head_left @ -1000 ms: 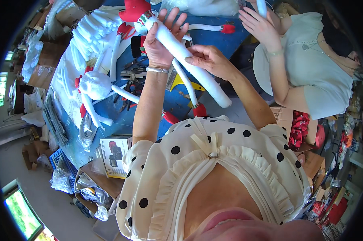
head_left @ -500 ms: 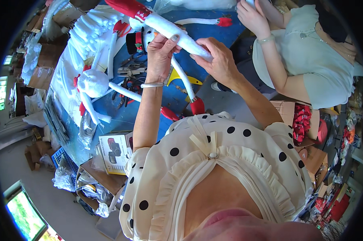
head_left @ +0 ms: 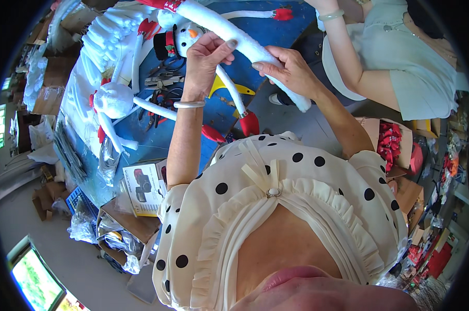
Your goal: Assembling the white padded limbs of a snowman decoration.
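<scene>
The left hand (head_left: pixel 206 54) and right hand (head_left: pixel 286 70) are both pinching 1 white plush limb (head_left: pixel 245 44), which is spanning the gap between their fingertips above the blue table (head_left: pixel 276 31). Its free end below the right fingers is dangling; a loosening pinch could be letting it slide toward the scissors (head_left: pixel 164 65).

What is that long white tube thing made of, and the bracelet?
The long white tube looks like soft, fuzzy plush fabric: its surface is matte and fleecy, and it bends between the left hand and right hand. The bracelet looks like smooth, shiny metal, maybe silver.
</scene>
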A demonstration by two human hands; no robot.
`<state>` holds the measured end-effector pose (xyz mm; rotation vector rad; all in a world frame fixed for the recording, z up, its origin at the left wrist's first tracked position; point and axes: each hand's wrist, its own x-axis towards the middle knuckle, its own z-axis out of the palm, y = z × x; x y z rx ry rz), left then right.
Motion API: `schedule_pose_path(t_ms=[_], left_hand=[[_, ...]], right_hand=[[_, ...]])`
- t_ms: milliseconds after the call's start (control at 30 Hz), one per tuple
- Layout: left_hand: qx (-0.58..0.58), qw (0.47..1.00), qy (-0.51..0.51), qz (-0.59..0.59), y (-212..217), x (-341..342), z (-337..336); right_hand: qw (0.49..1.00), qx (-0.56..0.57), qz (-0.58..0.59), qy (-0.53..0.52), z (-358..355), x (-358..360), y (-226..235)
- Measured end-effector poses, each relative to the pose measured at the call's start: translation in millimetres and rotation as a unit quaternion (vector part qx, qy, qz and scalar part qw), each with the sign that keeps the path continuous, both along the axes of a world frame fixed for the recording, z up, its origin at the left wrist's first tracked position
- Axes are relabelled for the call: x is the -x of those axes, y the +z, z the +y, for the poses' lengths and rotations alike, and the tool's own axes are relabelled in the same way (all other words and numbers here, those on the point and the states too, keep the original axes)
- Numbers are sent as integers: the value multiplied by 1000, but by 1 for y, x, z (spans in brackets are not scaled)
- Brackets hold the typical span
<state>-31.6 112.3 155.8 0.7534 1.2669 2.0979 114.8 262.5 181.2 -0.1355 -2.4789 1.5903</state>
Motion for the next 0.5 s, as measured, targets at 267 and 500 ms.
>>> schedule_pose_path(t_ms=[267, 500], left_hand=[[-6, 1000, 0, -13, 4, -14, 3], [49, 998, 28, 23, 12, -20, 0]], right_hand=[[997, -56, 54, -25, -1, -10, -5], [995, -93, 21, -15, -1, -17, 0]])
